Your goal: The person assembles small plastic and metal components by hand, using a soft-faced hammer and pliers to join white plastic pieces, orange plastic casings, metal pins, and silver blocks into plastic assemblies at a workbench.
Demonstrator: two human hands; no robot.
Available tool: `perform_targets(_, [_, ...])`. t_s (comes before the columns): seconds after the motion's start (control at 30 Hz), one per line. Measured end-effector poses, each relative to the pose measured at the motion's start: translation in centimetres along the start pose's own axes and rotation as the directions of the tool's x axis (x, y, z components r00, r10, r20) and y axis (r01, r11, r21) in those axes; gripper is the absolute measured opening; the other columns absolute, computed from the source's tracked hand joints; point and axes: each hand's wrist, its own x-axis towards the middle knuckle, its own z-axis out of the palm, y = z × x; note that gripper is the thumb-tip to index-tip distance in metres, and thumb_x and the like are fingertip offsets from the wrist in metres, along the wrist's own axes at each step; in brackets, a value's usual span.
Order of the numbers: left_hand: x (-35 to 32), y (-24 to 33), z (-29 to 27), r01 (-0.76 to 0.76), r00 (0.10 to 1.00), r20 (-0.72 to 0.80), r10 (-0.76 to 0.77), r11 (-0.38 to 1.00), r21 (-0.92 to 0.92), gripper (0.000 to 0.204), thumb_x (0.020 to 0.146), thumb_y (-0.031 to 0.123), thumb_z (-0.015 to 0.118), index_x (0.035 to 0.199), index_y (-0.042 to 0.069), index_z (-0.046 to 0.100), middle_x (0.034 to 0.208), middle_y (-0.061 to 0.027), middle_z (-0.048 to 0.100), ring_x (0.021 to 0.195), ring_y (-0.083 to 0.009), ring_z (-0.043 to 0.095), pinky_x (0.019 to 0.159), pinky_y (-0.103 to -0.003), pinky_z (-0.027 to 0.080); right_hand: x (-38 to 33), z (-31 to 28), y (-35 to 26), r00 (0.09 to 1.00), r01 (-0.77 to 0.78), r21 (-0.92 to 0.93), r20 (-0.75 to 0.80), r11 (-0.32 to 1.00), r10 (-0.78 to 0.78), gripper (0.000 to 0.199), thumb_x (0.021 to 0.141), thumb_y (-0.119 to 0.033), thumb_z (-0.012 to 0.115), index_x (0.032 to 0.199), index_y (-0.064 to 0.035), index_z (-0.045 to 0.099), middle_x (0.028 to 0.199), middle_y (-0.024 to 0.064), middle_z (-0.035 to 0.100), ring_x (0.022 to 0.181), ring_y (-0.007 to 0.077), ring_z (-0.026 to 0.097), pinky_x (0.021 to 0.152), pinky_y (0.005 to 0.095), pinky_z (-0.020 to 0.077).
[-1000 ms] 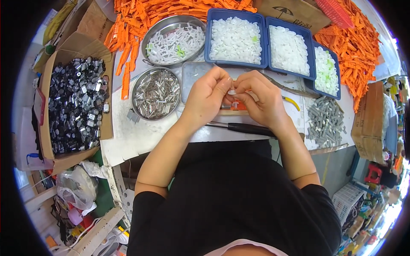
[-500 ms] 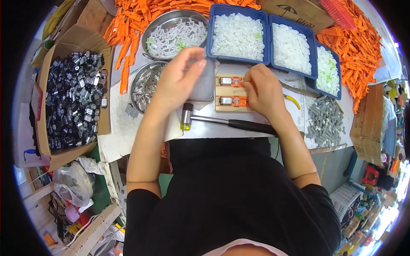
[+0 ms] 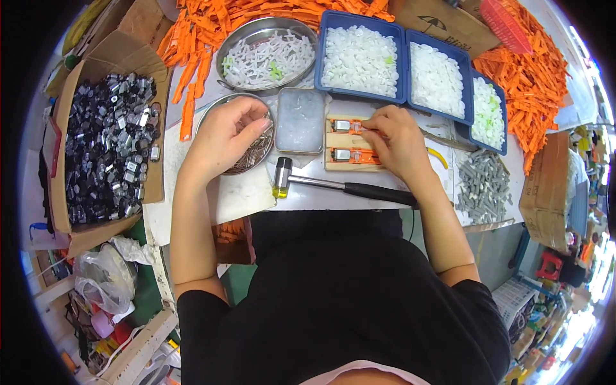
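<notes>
My left hand [image 3: 228, 131] hovers over the round metal bowl of thin silver pins [image 3: 262, 151]. Its fingers are bent, with thumb and forefinger slightly apart, and nothing shows between them. A wooden block [image 3: 335, 142] carries two orange plastic pieces, each with a small silver motor-like part; the upper orange piece [image 3: 355, 126] lies above the lower orange piece [image 3: 362, 156]. At the right end of the upper piece, my right hand [image 3: 394, 138] is closed in a pinch. Whatever its fingertips hold is hidden.
A hammer [image 3: 317, 181] lies along the near table edge. Beside the block sits a greyish rectangular tin [image 3: 300, 122]. Blue trays [image 3: 403, 96] of white pieces, a pan [image 3: 240, 40] of white strips and grey pegs [image 3: 484, 186] surround them. A carton [image 3: 157, 186] of metal parts stands left.
My left hand has moved left and nearer, from above the tin to the bowl of pins, uncovering the tin. My right hand stays at the block, its fingers shifted slightly.
</notes>
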Motion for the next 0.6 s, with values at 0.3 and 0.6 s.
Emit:
perform_targets(0.3, [0.0, 0.1, 1.5, -0.138, 0.989, 0.047, 0.143, 0.728, 0.671, 0.013, 0.073, 0.007, 0.067, 0.082, -0.001, 0.061, 0.083, -0.0154, 0.059, 0.085, -0.0349, 0.056, 0.076, -0.042, 0.046, 2.1, -8.0, 5.5, 0.960, -0.277, -0.188, -0.016, 0.942, 0.279, 0.017, 0.078, -0.007, 0.069, 0.095, -0.0025, 0.066, 0.083, 0.0094, 0.064, 0.065, 0.0169, 0.059, 0.063, 0.0302, 0.0481])
perform_targets(0.6, [0.2, -1.0, 0.4, 0.052, 0.998, -0.003, -0.056, 0.908, 0.417, 0.005, 0.073, 0.003, 0.066, 0.076, 0.000, 0.063, 0.076, -0.0139, 0.059, 0.074, -0.0320, 0.058, 0.069, -0.039, 0.046, 3.4, -7.9, 7.2, 0.923, -0.384, -0.018, 0.022, 0.923, 0.385, 0.014, 0.081, -0.006, 0.068, 0.093, 0.0002, 0.064, 0.072, 0.0062, 0.064, 0.066, 0.0117, 0.057, 0.063, 0.0274, 0.0466])
